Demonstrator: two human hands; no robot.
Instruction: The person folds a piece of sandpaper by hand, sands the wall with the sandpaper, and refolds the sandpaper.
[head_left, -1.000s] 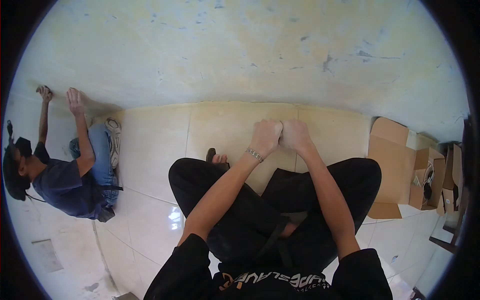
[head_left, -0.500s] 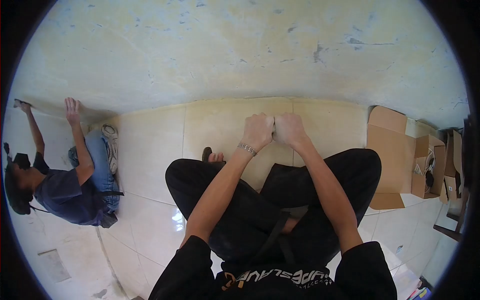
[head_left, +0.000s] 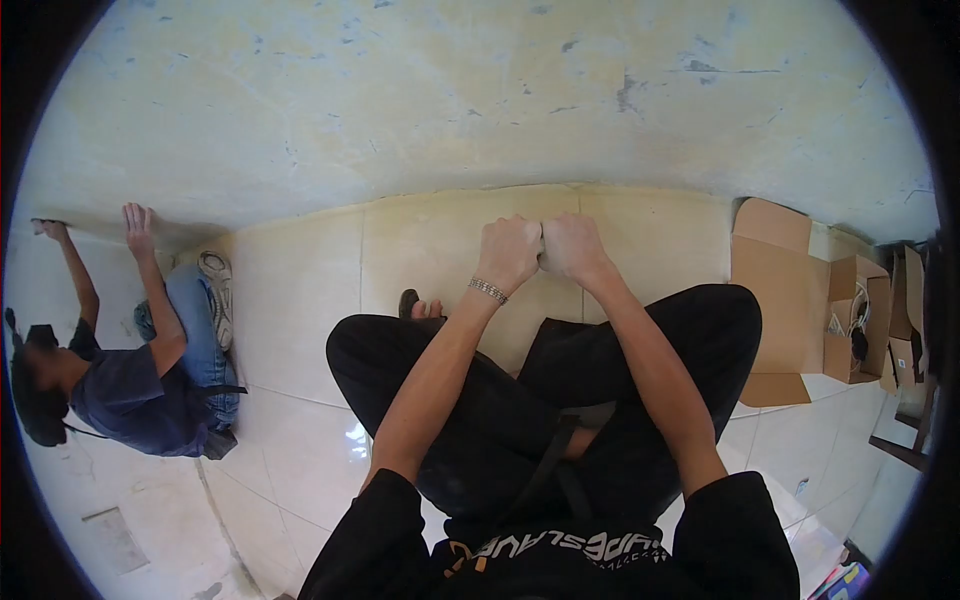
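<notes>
Scuffed wall (head_left: 480, 110); left grip (head_left: 510, 251) and right grip (head_left: 573, 245) curled together; any load I couldn't tell, guessed light, best edge-held

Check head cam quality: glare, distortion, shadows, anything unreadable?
Head view: fisheye bends the wall base into an arc, corners black; head view: glare patch on the tiled floor; head view: soft shadow on the wall near the co-worker's raised hand; head view: gap between left hand and right hand too dark to read.
</notes>
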